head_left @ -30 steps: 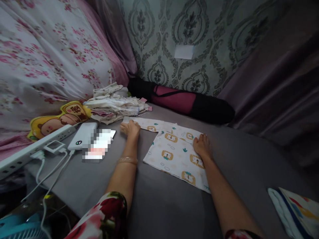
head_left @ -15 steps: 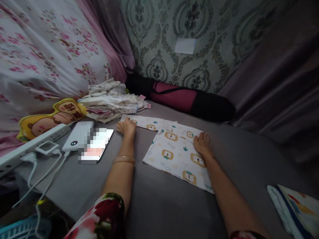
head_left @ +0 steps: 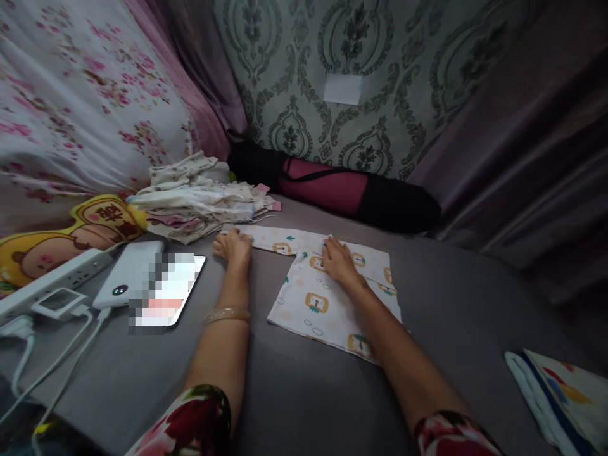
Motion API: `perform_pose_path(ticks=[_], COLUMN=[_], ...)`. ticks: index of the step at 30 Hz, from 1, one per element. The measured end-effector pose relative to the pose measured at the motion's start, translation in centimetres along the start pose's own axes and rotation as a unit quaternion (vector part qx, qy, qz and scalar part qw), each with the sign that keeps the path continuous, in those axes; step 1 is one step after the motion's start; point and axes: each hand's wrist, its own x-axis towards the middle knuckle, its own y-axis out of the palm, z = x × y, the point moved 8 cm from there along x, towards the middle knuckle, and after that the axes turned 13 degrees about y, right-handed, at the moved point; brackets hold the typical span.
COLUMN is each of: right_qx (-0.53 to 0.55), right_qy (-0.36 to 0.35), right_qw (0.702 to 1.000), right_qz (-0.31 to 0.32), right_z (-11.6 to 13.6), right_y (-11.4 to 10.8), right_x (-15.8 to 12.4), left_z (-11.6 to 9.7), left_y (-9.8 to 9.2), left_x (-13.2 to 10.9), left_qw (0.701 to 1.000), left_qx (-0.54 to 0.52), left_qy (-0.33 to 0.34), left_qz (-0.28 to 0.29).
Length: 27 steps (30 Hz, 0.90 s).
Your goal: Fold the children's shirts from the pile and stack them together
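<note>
A small white shirt (head_left: 304,316) printed with yellow lions and green leaves lies flat on the grey bed surface. One sleeve stretches out to the left, while the other is folded across the body. My left hand (head_left: 232,248) has its fingers curled on the cuff end of the outstretched sleeve, gripping it. Over the upper middle of the shirt, my right hand (head_left: 341,261) rests palm down with fingers extended, touching the cloth near the neckline. My right forearm covers part of the shirt's lower right side.
Rumpled clothes (head_left: 199,196) are heaped at the back left, beside a yellow cushion (head_left: 61,234). A phone (head_left: 178,291), a power bank (head_left: 128,272) and a power strip (head_left: 52,285) lie left. A long black-and-maroon bag (head_left: 327,187) runs along the wall. Folded cloths (head_left: 555,392) lie right.
My right hand has moved left from the shirt's right edge to its upper middle. My left hand stays on the sleeve end. The view has shifted slightly.
</note>
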Motion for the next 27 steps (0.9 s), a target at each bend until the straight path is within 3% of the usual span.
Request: perform_pose_path(ticks=[3,6,10,14,17,22,24,27], right_qx=[0.043,0.059,0.038,-0.016,-0.053,-0.11,-0.132,-0.157], right_qy=[-0.022,-0.024,-0.027,-0.019,-0.012,0.013,0.027,0.049], right_qw=[0.998,0.996,0.998,0.999,0.994,0.979,0.974,0.968], right_qz=[0.039,0.054,0.043,0.045,0.094,0.172,0.184,0.191], right_z=[2.9,4.3,5.0,5.3,5.6,6.1,6.3,6.5], right_y=[2.3,3.3,2.9,2.0,1.9,2.0,2.1,2.3], right_x=[0.6,1.1,1.3,1.5,1.9,3.1,3.6,4.4], left_z=[0.2,0.1,-0.7,-2.1,-2.7,-5.2,-6.9,-9.8], left_y=[0.5,1.0,1.4,0.8,0.7,0.2,-0.4,-1.2], left_x=[0.5,0.9,1.6,2.5,3.3,3.8,3.1,1.1], left_qw=[1.0,1.0,0.994,0.969,0.917,0.779,0.75,0.735], left_qx=[0.005,-0.007,-0.069,-0.192,-0.362,-0.603,-0.639,-0.646], left_qy=[0.01,0.028,0.081,0.142,0.138,0.146,0.164,0.203], left_qz=[-0.004,-0.006,-0.01,-0.068,-0.096,-0.087,-0.058,-0.013])
